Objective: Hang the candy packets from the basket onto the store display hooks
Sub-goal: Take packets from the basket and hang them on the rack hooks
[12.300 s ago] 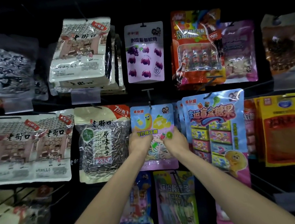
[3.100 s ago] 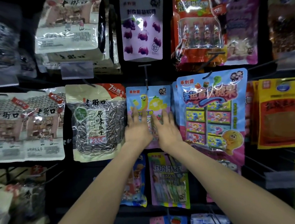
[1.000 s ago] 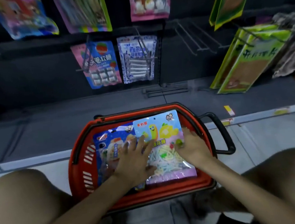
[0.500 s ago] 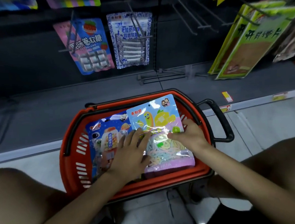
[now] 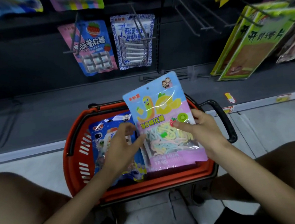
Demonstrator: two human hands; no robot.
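A red shopping basket (image 5: 76, 163) sits on the floor between my knees. My right hand (image 5: 196, 131) pinches a blue-and-pink candy packet (image 5: 158, 111) by its right edge and holds it tilted up above the basket. My left hand (image 5: 123, 149) touches the packet's left edge, fingers loosely curled. A dark blue candy packet (image 5: 102, 131) lies flat in the basket under my left hand. Another pink packet edge shows beneath the lifted one. Bare display hooks (image 5: 188, 15) stick out of the dark rack at upper right.
On low hooks hang a blue strawberry candy packet (image 5: 94, 47) and a blue-white packet (image 5: 134, 42). Green and yellow packs (image 5: 254, 39) hang at right. The basket's black handle (image 5: 227, 121) lies to the right. A grey base shelf runs behind the basket.
The candy packet has risen out of the basket, its top tipped toward the rack. My right hand now pinches its edge, and my left hand has slid off its face to its side.
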